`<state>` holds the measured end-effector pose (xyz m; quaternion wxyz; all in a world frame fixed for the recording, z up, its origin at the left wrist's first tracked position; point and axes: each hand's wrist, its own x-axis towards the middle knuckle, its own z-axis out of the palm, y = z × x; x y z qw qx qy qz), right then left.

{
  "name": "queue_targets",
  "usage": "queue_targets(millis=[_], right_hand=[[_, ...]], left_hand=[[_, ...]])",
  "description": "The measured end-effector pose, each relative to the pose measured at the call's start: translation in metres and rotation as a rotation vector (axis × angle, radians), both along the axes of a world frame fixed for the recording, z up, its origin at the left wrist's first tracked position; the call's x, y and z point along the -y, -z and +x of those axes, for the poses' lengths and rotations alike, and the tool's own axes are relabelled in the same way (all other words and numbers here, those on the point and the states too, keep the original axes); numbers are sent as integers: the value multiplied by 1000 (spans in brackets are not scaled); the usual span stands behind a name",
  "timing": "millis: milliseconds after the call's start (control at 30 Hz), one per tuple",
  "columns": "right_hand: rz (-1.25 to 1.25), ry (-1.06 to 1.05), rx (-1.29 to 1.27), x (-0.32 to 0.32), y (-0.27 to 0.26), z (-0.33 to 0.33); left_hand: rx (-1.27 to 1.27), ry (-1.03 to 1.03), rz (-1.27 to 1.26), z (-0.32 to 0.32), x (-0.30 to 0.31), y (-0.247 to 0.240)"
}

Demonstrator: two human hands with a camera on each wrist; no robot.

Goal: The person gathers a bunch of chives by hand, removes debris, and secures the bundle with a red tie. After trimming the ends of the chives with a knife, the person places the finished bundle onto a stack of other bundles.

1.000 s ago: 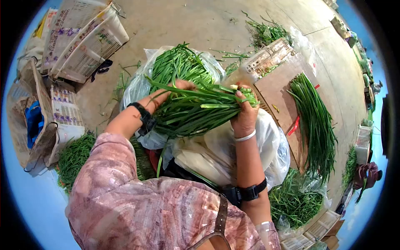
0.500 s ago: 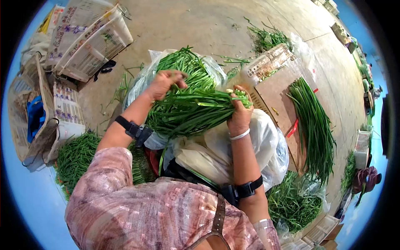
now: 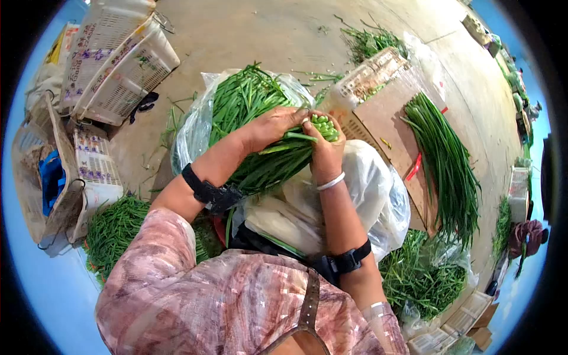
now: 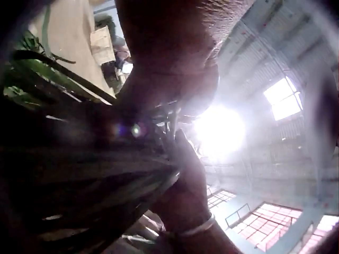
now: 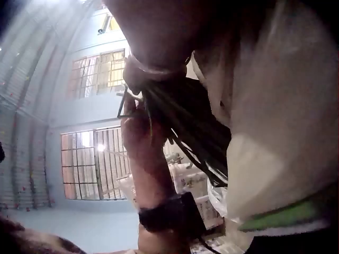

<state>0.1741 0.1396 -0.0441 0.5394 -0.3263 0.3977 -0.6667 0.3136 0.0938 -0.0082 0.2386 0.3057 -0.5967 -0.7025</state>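
Observation:
My right hand (image 3: 328, 148) grips a bundle of long green stalks (image 3: 278, 164), its pale cut ends (image 3: 324, 126) poking out above the fingers. My left hand (image 3: 272, 128) meets it there, thumb and fingers pinching a stalk beside the ends. The leaves hang down and left below the left forearm. In the left wrist view the dark leaves (image 4: 106, 174) fill the left side and the right hand (image 4: 185, 190) shows beyond them. From the right wrist view, the left hand (image 5: 143, 129) touches the stalk ends; its fingertips are dim.
Behind the bundle is a plastic bag (image 3: 192, 133) of loose greens. A finished-looking bunch (image 3: 441, 160) with red ties lies on a board (image 3: 384, 121) at right. White crates (image 3: 127, 71) stand at left, and cut greens (image 3: 118, 234) are heaped below them.
My left hand has moved from above the leaves rightward to the stalk ends and now pinches there. The right hand, with the bundle, has shifted slightly left.

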Motion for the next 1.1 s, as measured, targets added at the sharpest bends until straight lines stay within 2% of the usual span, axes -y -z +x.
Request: queue_targets(millis=[133, 300, 367, 433, 533, 567, 633, 667, 700, 733, 767, 833, 867, 900, 967, 1033, 1100], right_hand=[[11, 20, -38, -3, 1, 4], [39, 102, -29, -1, 4, 11], [48, 154, -46, 1, 7, 12], [91, 170, -19, 3, 9, 12], [30, 129, 67, 1, 8, 6], [-10, 100, 125, -2, 2, 5], [-35, 62, 136, -9, -14, -1], [-71, 52, 104, -11, -24, -4], [-115, 44, 69, -12, -36, -8], [-122, -27, 164, -17, -51, -13], [-121, -31, 143, -21, -65, -22], [-158, -2, 135, -34, -100, -47], [-197, 5, 64, -40, -114, -67], [-234, 21, -13, -49, -128, -92], [-276, 58, 73, -77, -161, -138], [-355, 198, -23, -117, -197, -185], [-348, 301, -159, -163, -237, -238]], left_hand=[[142, -17, -100, -2, -13, -5], [127, -10, -56, -8, -16, 7], [216, -52, -177, -11, -17, 10], [181, -85, -166, -13, -21, 7], [154, -177, 247, -7, -19, -20], [88, -78, 146, 4, -6, -12], [203, 79, -190, 20, 12, -9], [197, 78, -200, 23, 9, -9], [103, 188, 95, 25, 7, -6], [9, 301, 396, 27, 5, -3], [4, 312, 384, 31, 5, -1], [439, 326, -97, 44, 8, 7], [528, 366, -245, 50, 18, 36], [586, 414, -345, 64, 31, 77], [709, 515, -589, 96, 67, 183], [609, 570, -723, 82, 24, 115], [532, 251, -6, 88, 12, 127]])
